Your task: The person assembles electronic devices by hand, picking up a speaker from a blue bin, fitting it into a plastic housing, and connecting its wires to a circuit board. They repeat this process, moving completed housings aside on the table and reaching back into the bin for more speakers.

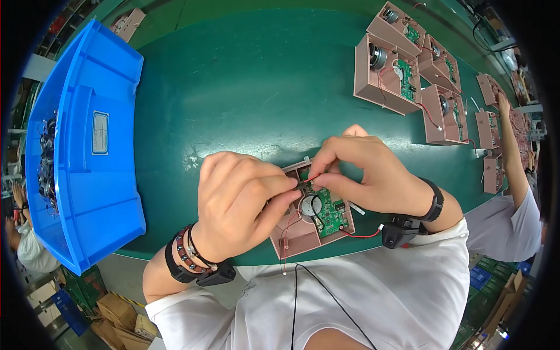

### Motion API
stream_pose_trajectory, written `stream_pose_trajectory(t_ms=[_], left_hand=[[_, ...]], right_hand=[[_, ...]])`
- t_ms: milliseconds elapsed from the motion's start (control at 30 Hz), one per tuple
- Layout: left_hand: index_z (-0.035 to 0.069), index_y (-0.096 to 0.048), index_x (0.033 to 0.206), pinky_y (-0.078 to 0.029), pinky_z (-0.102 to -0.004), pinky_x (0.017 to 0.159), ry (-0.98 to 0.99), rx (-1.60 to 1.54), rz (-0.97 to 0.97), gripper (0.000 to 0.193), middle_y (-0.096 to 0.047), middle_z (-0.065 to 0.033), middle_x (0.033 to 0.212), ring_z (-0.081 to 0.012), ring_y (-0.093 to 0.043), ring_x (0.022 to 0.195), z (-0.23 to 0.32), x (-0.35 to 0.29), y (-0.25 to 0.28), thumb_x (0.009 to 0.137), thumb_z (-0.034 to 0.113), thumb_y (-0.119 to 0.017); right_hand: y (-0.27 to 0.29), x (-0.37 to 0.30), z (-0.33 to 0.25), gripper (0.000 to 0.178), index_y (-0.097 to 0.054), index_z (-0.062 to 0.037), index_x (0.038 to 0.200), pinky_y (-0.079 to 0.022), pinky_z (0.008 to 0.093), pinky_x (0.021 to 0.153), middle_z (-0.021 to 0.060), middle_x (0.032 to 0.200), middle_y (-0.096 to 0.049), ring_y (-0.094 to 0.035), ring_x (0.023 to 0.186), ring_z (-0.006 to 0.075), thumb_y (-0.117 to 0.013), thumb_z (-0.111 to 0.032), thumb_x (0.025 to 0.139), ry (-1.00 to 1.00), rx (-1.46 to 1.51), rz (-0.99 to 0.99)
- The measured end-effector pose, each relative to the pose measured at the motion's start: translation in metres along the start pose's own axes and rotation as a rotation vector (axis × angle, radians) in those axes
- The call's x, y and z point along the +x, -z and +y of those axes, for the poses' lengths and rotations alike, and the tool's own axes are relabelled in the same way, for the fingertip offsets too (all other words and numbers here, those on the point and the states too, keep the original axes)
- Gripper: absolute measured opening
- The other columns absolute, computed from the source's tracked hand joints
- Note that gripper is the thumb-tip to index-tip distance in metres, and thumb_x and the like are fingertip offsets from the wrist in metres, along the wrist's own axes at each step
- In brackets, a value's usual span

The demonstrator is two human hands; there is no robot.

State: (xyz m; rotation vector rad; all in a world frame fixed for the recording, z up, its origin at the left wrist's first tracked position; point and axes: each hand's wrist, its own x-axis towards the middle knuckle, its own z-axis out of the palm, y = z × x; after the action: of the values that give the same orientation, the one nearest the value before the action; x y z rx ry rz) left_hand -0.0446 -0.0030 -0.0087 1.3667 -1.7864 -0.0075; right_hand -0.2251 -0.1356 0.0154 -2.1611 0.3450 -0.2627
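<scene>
Head view: on the green tabletop [233, 111], near the person's edge, sits an open pink box [299, 238] w/ a green PCB [333, 217]; R hand [373, 174] pinches a thin red wire [312, 178] above it, L hand [242, 201] curled just beside the wire's end, can't tell if gripping. Step is prob. wire hookup or routing; next move likely calls for precise alignment w/o snagging the red lead [363, 236] at right.

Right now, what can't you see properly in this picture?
Head view: where the red wire goes, covered by left grip and right grip.
Head view: part of the pink case, behind the left grip.
Head view: floor of the blue bin, hidden by its side.
Head view: writing on the white label, too small.
</scene>
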Motion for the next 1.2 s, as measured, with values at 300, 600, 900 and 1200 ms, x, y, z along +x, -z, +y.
stream_pose_trajectory(t_ms=[300, 600, 900, 1200], left_hand=[[0.009, -0.064, 0.086, -0.037, -0.0339, 0.07, -0.006, -0.01, -0.069, 0.023, -0.063, -0.0026, 0.079, -0.0215, -0.056, 0.072, -0.004, 0.002, 0.002, 0.067, 0.008, -0.076], [0.01, -0.066, 0.084, -0.038, -0.0347, 0.073, 0.031, 0.061, -0.111, 0.021, -0.061, -0.002, 0.078, -0.0215, -0.056, 0.075, -0.005, 0.005, 0.002, 0.066, 0.01, -0.077], [0.01, -0.066, 0.081, -0.038, -0.0352, 0.074, 0.001, 0.094, -0.182, 0.021, -0.06, -0.0008, 0.077, -0.0209, -0.056, 0.074, -0.006, 0.007, 0.007, 0.064, 0.011, -0.078], [0.01, -0.065, 0.08, -0.038, -0.0357, 0.074, -0.013, 0.124, -0.199, 0.021, -0.06, -0.0001, 0.076, -0.0203, -0.057, 0.074, -0.005, 0.006, 0.01, 0.064, 0.013, -0.078]], right_hand=[[-0.002, 0.002, 0.002, 0.012, -0.065, -0.0101, 0.085, -0.031, 0.0285, 0.08, -0.0029, 0.081, -0.064, -0.054, 0.075, 0.0117, -0.071, -0.004, 0.076, 0.023, -0.044, 0.011], [-0.017, 0.001, 0.013, 0.016, -0.066, -0.0142, 0.077, -0.03, 0.0336, 0.081, 0.0, 0.093, -0.046, -0.042, 0.088, 0.0196, -0.076, -0.006, 0.068, 0.113, -0.257, 0.128], [-0.02, 0.001, 0.014, 0.018, -0.065, -0.014, 0.076, -0.027, 0.0345, 0.082, -0.0005, 0.095, -0.048, -0.043, 0.089, 0.0194, -0.077, -0.006, 0.065, 0.113, -0.251, 0.14], [-0.019, 0.004, 0.016, 0.016, -0.066, -0.0151, 0.075, -0.027, 0.0351, 0.083, -0.0028, 0.097, -0.051, -0.044, 0.09, 0.0187, -0.076, -0.005, 0.066, 0.151, -0.262, 0.113]])
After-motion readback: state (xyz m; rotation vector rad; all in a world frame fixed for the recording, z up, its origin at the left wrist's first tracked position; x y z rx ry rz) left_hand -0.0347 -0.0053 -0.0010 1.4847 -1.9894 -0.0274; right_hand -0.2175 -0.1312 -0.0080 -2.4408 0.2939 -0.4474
